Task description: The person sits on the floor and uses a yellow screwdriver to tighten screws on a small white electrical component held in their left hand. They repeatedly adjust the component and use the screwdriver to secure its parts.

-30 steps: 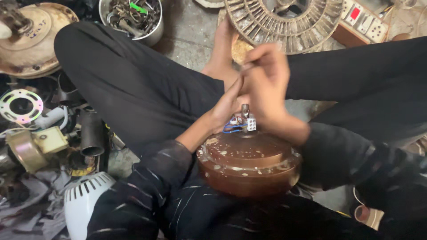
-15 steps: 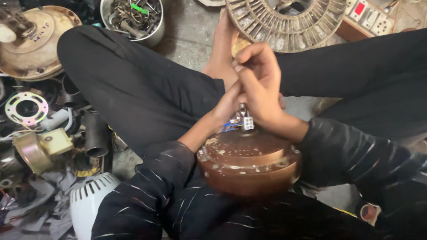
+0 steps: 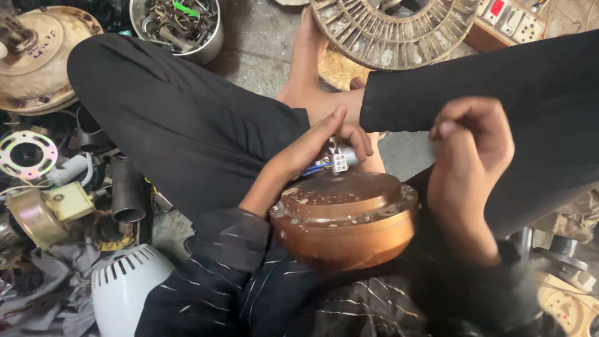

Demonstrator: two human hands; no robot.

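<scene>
At centre frame the left hand (image 3: 312, 146) is pinching the small white connector (image 3: 340, 163) and its wires above the copper-coloured motor housing (image 3: 346, 218), which is resting in the lap, still closed. At right, the right hand (image 3: 468, 162) is hovering curled, its contents indiscernible; the wiring work appears unfinished.

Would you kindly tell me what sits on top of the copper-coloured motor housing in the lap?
On the copper-coloured motor housing, a small white connector block with blue wires shows at its centre, pinched by the left hand. The fingers cover whatever it attaches to.
</scene>
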